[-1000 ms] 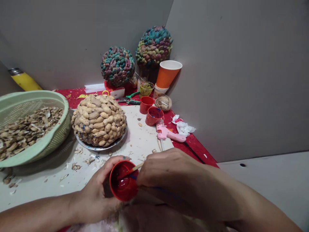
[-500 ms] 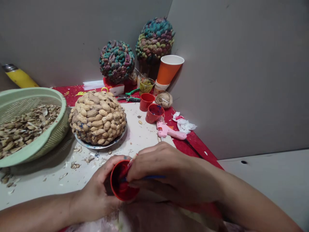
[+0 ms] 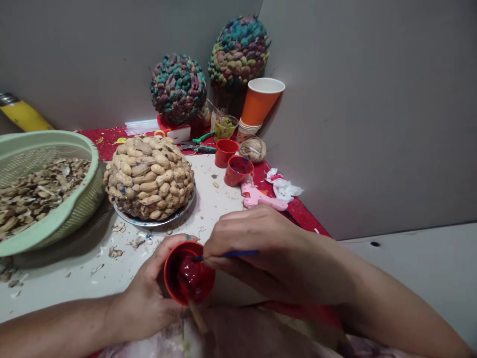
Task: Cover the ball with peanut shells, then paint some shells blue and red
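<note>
cup (image 3: pixel 189 272): small, red, tilted, wet red paint inside | left hand (image 3: pixel 149 293) wraps it at table's (image 3: pixel 55 278) near edge | right hand (image 3: pixel 261 253) pinches blue brush (image 3: pixel 227 254), tip at cup's rim

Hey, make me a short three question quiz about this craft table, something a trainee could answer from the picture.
1. True or false: the left hand holds the small red plastic cup of red paint.
2. What does the right hand hold? A) thin blue-handled paintbrush B) pink glue gun C) green-handled scissors
3. What does the unpainted peanut-shell dome sit on?

Key: 1 true; 2 A; 3 a round metal plate.
</note>
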Available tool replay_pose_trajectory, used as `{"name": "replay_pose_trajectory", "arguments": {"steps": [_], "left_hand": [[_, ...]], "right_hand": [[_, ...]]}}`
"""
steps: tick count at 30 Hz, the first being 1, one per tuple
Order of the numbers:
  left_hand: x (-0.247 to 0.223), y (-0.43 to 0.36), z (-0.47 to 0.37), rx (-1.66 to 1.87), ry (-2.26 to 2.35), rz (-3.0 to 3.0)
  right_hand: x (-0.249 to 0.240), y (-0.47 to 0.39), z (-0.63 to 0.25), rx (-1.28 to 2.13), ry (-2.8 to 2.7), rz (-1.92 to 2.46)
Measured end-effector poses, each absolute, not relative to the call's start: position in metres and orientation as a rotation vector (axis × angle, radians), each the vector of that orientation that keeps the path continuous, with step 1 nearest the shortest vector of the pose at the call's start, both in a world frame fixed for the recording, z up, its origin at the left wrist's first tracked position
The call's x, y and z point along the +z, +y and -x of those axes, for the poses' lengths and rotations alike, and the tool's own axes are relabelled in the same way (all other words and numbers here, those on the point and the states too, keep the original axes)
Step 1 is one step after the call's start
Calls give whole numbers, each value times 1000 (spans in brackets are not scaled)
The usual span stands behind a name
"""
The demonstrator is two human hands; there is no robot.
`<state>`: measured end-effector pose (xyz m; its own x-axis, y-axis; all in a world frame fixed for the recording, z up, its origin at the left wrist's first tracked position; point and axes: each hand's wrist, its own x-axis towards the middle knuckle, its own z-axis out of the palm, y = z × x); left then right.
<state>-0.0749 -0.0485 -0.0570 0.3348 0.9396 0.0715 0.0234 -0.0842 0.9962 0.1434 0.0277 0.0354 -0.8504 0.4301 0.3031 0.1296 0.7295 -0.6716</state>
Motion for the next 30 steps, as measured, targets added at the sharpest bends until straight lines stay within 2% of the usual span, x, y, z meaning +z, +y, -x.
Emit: {"name": "replay_pose_trajectory", "arguments": {"steps": [4,9,13,17,21,25,30], "left_hand": [[-57,-49,74,950,900,-1403],[-60,-49,75,973,872,-1413],[-63,-51,75,1021,847,-1306],[-60,-52,72,1082,916,-1292],[-62,-52,72,1096,1061,-1352],[-62,-48,72,1100,1184,-1366],[-52,-46,71,1144,1140,-1285]], "right_hand": [[35,27,-141,1115,-2507,324],[31,24,-139,833,-2451,396],[32,21,-144,820,-2390,411],[27,17,-147,756,-2074,643],[12,16,-146,957,-1727,828],[-2,21,-141,1190,-1493,824],[-10,28,-134,1319,-1360,791]]}}
